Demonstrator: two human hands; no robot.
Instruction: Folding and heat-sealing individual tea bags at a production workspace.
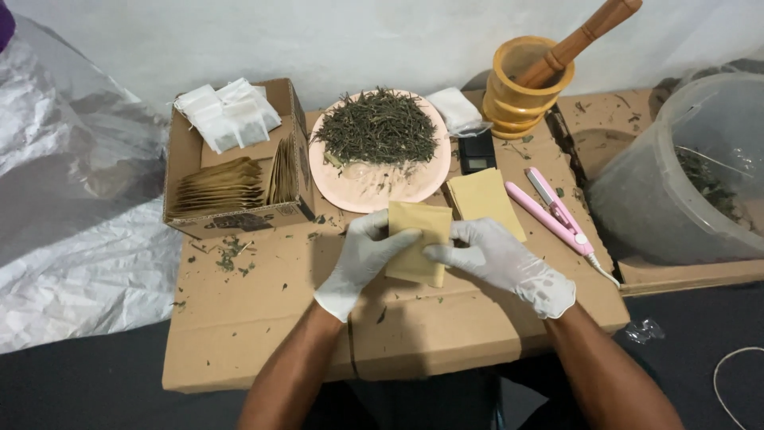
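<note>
Two white-gloved hands are meeting at centre of frame over a flat brown cardboard sheet (263, 318) serving as work surface. Left hand (362, 259) is gripping a small tan kraft-paper pouch (418, 239) by its left edge, fingers curled over front, thumb underneath. Right hand (497, 259) is pinching pouch's right edge w/ fingertips closed on it; rest of that hand is lying loosely curled. Pouch is sitting upright-ish, slightly tilted, lifted just above the cardboard; whether it is open at top: cannot tell.

At 12 o'clock from pouch, a round pink plate (370, 191) is carrying a heap of dried green needle-like leaves (378, 127). At 1 o'clock, a second flat tan pouch (485, 199) is lying on the cardboard, just beside held one, w/ a small black digital scale (476, 151) above it. At 2 o'clock: pink mini heat sealer w/ white cord (557, 211). Further up, a yellow wooden mortar (521, 91) w/ wooden pestle (585, 36) leaning in it. At 10 o'clock, an open brown cardboard box (187, 151) is holding stacked tan pouches (219, 187) & white filter bags (227, 115). At 3 o'clock, well apart, a clear plastic tub (676, 175) w/ more leaves inside. Loose leaf crumbs (231, 255) are scattered at 9 o'clock.
</note>
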